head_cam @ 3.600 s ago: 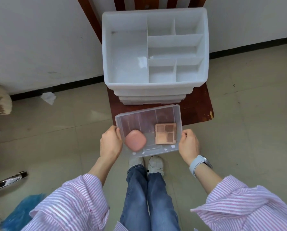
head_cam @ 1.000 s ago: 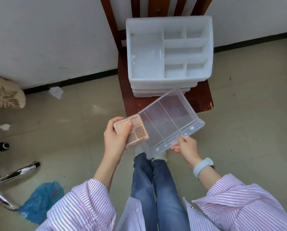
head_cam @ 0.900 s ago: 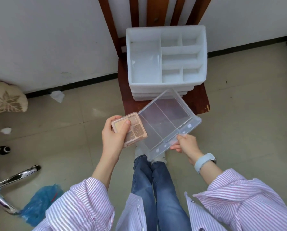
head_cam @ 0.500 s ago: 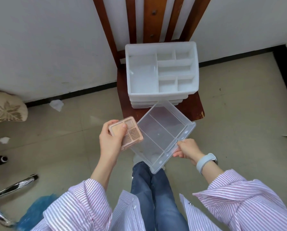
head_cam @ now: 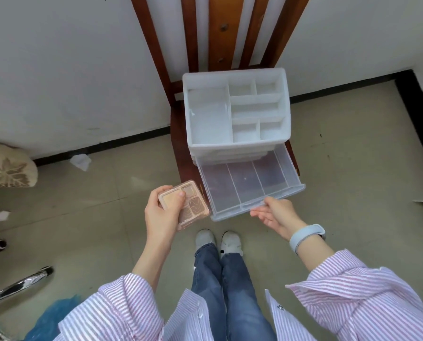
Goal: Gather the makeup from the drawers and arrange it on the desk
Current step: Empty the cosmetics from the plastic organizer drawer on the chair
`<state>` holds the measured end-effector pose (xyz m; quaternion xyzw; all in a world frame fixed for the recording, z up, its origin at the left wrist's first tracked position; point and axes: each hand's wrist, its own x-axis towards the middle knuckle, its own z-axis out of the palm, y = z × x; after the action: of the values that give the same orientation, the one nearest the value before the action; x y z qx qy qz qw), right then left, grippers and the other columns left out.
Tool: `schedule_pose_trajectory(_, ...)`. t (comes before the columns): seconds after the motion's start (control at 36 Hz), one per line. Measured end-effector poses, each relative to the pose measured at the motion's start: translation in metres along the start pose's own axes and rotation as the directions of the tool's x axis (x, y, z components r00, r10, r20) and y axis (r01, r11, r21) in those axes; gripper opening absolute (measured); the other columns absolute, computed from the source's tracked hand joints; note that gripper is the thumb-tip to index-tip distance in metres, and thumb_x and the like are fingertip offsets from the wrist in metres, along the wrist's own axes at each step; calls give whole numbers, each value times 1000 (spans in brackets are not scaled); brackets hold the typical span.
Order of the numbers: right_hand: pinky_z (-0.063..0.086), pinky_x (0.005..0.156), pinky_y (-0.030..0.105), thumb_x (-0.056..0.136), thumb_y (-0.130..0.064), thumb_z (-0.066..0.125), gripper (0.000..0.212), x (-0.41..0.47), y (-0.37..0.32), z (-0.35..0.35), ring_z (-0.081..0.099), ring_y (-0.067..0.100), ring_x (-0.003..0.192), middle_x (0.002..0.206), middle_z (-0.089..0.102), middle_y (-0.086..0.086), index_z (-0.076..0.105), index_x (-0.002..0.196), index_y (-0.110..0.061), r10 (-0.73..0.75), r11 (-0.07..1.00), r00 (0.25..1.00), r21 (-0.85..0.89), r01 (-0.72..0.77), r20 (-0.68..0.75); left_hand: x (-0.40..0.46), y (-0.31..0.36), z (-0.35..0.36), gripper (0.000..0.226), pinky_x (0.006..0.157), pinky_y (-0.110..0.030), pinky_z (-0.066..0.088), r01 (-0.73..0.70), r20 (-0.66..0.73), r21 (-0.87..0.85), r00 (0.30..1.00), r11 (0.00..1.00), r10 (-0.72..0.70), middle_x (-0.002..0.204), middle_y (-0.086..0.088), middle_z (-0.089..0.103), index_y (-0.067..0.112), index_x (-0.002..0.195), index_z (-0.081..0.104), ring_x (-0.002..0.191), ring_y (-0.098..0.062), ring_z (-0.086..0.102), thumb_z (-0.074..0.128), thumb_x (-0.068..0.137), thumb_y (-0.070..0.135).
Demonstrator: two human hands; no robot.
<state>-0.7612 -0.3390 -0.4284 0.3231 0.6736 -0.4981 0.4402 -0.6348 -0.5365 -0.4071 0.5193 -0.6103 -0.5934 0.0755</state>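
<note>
Fingers point(head_cam: 156, 205) around palette point(head_cam: 195, 207); drawer point(head_cam: 245, 185) beside

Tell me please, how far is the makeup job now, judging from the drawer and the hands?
Done: the clear drawer looks empty and sits partway in the white organizer. In hand: the left hand grips the eyeshadow palette; the right hand holds the drawer's front lip. Left: closing the drawer and arranging the palette on the desk, which is not in view.

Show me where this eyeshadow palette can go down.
Bare: the three sections of the clear plastic drawer, between its dividers, and the large left top compartment of the white plastic organizer. Crowded: the brown wooden chair seat, nearly covered by the organizer.
</note>
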Motion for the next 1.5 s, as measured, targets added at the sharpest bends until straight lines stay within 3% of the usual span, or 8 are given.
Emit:
schedule_pose_trajectory(0.28, 51, 77, 31, 99, -4, 36, 33, 12, -39, 52, 60, 32, 98, 118, 57, 26, 37, 129, 7, -23, 861, 983, 504, -72, 180, 14, -1, -1, 21, 75, -30, 51, 10, -1, -28, 1000, 1000, -10, 93, 5, 62, 22, 99, 57, 85, -14, 61, 69, 82, 19)
schedule_pose_trajectory(0.44, 40, 98, 36, 99, -3, 26, 37, 22, -59, 65, 45, 28, 127, 131, 52, 16, 38, 134, -3, -142, 831, 957, 556, -24, 254, 24, -8, -1, 22, 76, -30, 51, 19, 4, -13, 1000, 1000, -19, 93, 5, 62, 21, 101, 57, 86, -14, 61, 69, 83, 18)
schedule_pose_trajectory(0.67, 42, 94, 38, 96, -1, 33, 38, 45, -48, 61, 51, 26, 117, 124, 58, 8, 42, 132, -9, -173, 827, 961, 562, 22, 217, 37, -20, 3, 26, 90, -39, 51, -54, 130, 118, 991, 991, 39, 110, 2, 59, 35, 100, 56, 100, -16, 59, 71, 80, 27)
schedule_pose_trajectory(0.75, 42, 92, 37, 96, -1, 30, 41, 61, -37, 58, 51, 26, 114, 134, 52, 11, 39, 136, -7, -89, 847, 979, 531, -24, 185, 46, -17, 10, 50, 93, 0, 28, -329, 254, 313, 933, 891, 255, 133, 8, 42, 26, 129, 48, 114, 6, 40, 66, 83, 17)
schedule_pose_trajectory(0.81, 42, 93, 38, 94, 3, 28, 43, 72, -34, 58, 50, 26, 114, 132, 52, 11, 40, 134, -6, -55, 836, 984, 546, -49, 172, 53, -14, 16, 68, 96, -7, 25, -492, 364, 417, 861, 764, 356, 147, 17, 23, 24, 143, 30, 120, 13, 27, 64, 85, 17)
schedule_pose_trajectory(0.89, 41, 93, 40, 92, 7, 26, 43, 85, -36, 65, 47, 29, 122, 122, 56, 12, 42, 130, -6, -36, 778, 983, 623, -84, 178, 64, -11, 23, 85, 84, -23, 37, -668, 480, 529, 744, 523, 465, 152, 19, -2, 28, 148, 8, 118, -15, 42, 63, 84, 18)
schedule_pose_trajectory(1.03, 42, 91, 41, 89, 7, 32, 34, 96, -46, 81, 46, 30, 123, 126, 56, 10, 50, 111, -11, -58, 718, 973, 686, -115, 224, 74, 4, 35, 78, 54, -29, 41, -762, 524, 567, 627, 312, 577, 154, -7, 16, 13, 146, 22, 77, -30, 49, 67, 81, 13)
schedule_pose_trajectory(1.5, 40, 96, 38, 93, -2, 34, 20, 75, 10, 67, 50, 24, 109, 106, 58, 7, 53, 89, -7, 60, 750, 973, 633, -193, 225, 71, 13, 48, 76, 54, -29, 39, -743, 562, 583, 661, 329, 497, 155, -4, 17, 11, 147, 22, 71, -28, 47, 65, 85, 16)
